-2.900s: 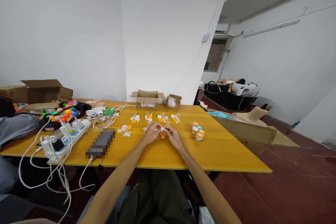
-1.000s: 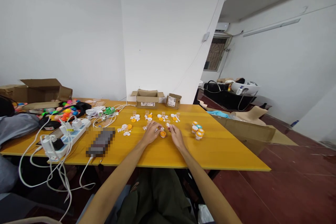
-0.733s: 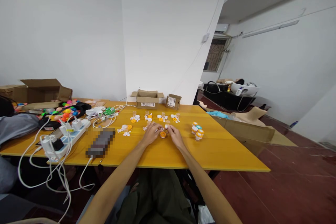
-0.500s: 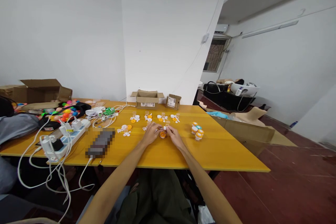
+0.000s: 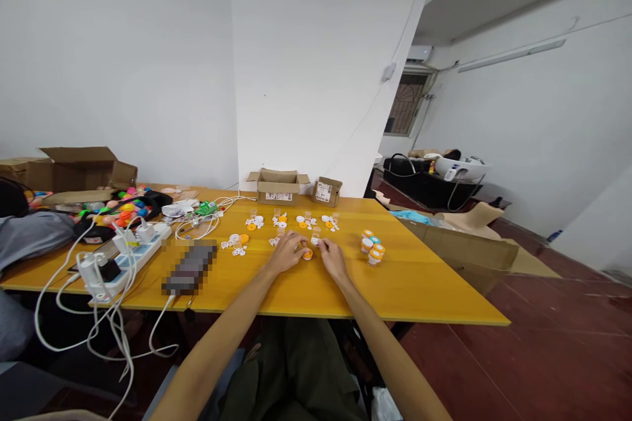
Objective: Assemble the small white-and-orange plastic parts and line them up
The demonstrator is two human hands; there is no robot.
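My left hand [image 5: 288, 254] rests on the table with its fingers curled and its thumb and fingertips at the small round orange cap [image 5: 307, 254], which has a clear or white rim. Just to the right, my right hand [image 5: 332, 259] is closed in a pinch on a small white part [image 5: 315, 241]; its exact shape is too small to make out. Directly behind that part stands a clear plastic cup [image 5: 315, 231]. A few small white pieces [image 5: 273, 241] lie behind my left hand, which partly hides that group.
Groups of white wheels, orange caps [image 5: 243, 238] and clear cups [image 5: 277, 213] lie across the table's far side. Capped containers [image 5: 376, 252] cluster at right. Two cardboard boxes [image 5: 278, 196] [image 5: 326, 191] stand behind. At left are a pixelated dark device [image 5: 190, 270], a power strip [image 5: 128, 263] and cables.
My hands have moved apart from each other. The right has shifted slightly right with the white part, while the left has come down to the orange cap.
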